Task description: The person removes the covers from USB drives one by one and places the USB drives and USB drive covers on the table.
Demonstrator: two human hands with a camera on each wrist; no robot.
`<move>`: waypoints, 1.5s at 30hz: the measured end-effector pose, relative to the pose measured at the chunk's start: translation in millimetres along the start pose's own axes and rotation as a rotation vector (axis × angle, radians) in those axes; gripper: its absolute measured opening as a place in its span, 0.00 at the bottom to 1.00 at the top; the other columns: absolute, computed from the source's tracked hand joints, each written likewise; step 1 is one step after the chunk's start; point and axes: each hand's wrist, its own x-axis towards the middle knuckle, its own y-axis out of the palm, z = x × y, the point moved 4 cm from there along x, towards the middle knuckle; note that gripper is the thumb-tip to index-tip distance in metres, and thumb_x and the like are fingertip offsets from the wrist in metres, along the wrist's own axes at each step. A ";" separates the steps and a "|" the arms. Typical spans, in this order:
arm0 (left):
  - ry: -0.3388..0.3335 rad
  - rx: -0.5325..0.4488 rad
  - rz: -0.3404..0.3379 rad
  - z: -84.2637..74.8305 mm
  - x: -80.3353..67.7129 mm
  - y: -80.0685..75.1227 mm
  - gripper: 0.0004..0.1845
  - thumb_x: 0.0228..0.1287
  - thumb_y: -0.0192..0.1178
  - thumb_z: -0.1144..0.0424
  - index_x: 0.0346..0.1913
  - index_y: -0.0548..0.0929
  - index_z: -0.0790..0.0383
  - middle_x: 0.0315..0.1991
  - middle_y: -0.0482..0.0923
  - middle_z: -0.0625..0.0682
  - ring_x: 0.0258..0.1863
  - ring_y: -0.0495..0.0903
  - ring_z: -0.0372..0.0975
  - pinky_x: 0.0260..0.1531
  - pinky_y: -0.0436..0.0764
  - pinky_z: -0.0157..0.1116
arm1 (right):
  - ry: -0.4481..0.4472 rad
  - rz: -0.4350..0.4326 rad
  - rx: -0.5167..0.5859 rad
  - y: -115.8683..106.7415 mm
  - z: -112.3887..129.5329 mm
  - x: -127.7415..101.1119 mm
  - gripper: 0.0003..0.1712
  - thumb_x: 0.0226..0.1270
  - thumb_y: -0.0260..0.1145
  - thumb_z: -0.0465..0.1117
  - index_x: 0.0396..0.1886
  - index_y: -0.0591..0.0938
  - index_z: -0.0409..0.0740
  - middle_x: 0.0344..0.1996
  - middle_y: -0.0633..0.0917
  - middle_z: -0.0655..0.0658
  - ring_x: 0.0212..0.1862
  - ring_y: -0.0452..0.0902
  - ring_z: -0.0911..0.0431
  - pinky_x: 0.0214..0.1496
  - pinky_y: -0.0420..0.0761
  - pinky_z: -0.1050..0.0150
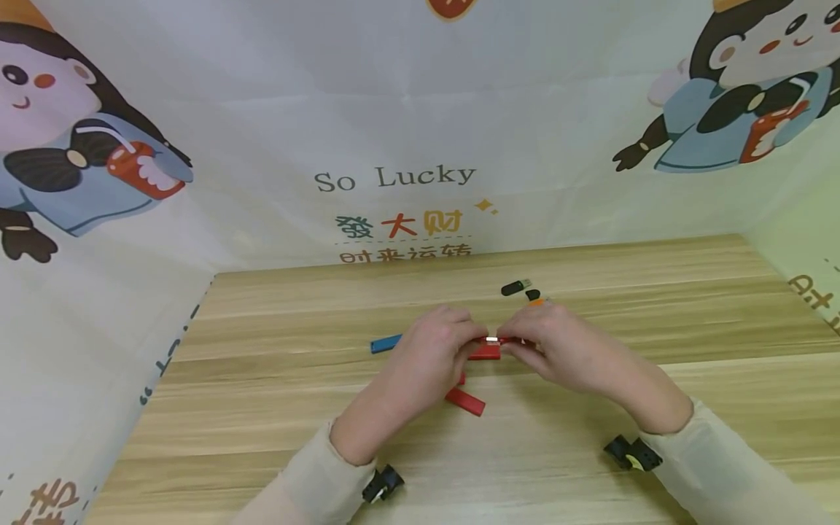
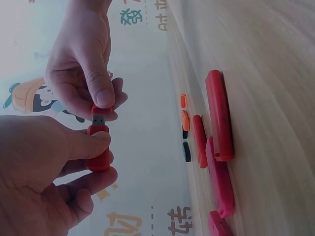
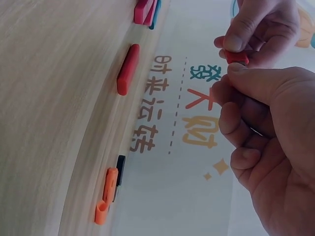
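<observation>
Blue stick lies flat on the bench, far left of the group, untouched.

Left hand is raised a little above the bench at its middle. Fingers and thumb curl round the red USB drive body; the metal plug points toward the other hand. The left wrist view shows the thumb lying along the body, a firm side grip.

Under and between the hands lie loose red sticks, one close to the left forearm, one directly below the held drive. None is touched.

Right hand meets the left at the middle. Thumb and forefinger pinch the red cap, which sits at the plug's tip; whether it is partly on cannot be told.

Judgement: the step looks like the cap meeting or leaving the plug. It goes best with cap and body on one straight line, the left hand steady and the right moving along the plug's axis only. Any tilt would likely jam the cap's mouth on the plug edge. The pinch should stay on the cap's flat sides, clear of its opening.

Beyond the right hand, near the backdrop, lie a black drive, a small black cap and an orange piece, well apart from the grip.
</observation>
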 end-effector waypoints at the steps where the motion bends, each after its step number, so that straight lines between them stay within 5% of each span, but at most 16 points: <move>1: -0.003 0.000 -0.004 0.3 0.2 -0.8 0.05 0.71 0.69 0.72 0.45 0.91 0.62 0.34 0.81 0.46 0.37 0.79 0.39 0.42 0.81 0.36 | 0.008 0.004 0.000 -0.8 -0.2 0.0 0.06 0.66 0.76 0.28 0.40 0.90 0.40 0.34 0.89 0.52 0.35 0.82 0.61 0.41 0.85 0.58; 16: -0.072 -0.006 -0.053 4.8 4.2 -6.8 0.03 0.70 0.71 0.69 0.43 0.92 0.63 0.36 0.85 0.47 0.38 0.81 0.40 0.43 0.84 0.34 | 0.152 0.043 0.024 -13.2 -3.1 0.6 0.07 0.69 0.75 0.30 0.38 0.86 0.45 0.30 0.84 0.57 0.32 0.77 0.64 0.34 0.83 0.64; 30: -0.084 0.000 -0.082 7.4 2.9 -4.3 0.03 0.69 0.72 0.69 0.43 0.92 0.63 0.36 0.79 0.49 0.36 0.79 0.39 0.39 0.83 0.33 | 0.148 0.049 0.012 -19.8 -6.7 -1.5 0.08 0.68 0.75 0.30 0.37 0.86 0.47 0.31 0.86 0.56 0.32 0.80 0.65 0.35 0.84 0.64; 45: -0.138 0.020 -0.009 7.3 6.9 4.9 0.06 0.74 0.67 0.69 0.48 0.91 0.64 0.39 0.79 0.50 0.37 0.79 0.39 0.40 0.83 0.33 | 0.201 0.078 -0.022 -35.6 -14.4 -16.6 0.07 0.68 0.76 0.31 0.42 0.88 0.45 0.37 0.89 0.54 0.35 0.83 0.63 0.37 0.86 0.60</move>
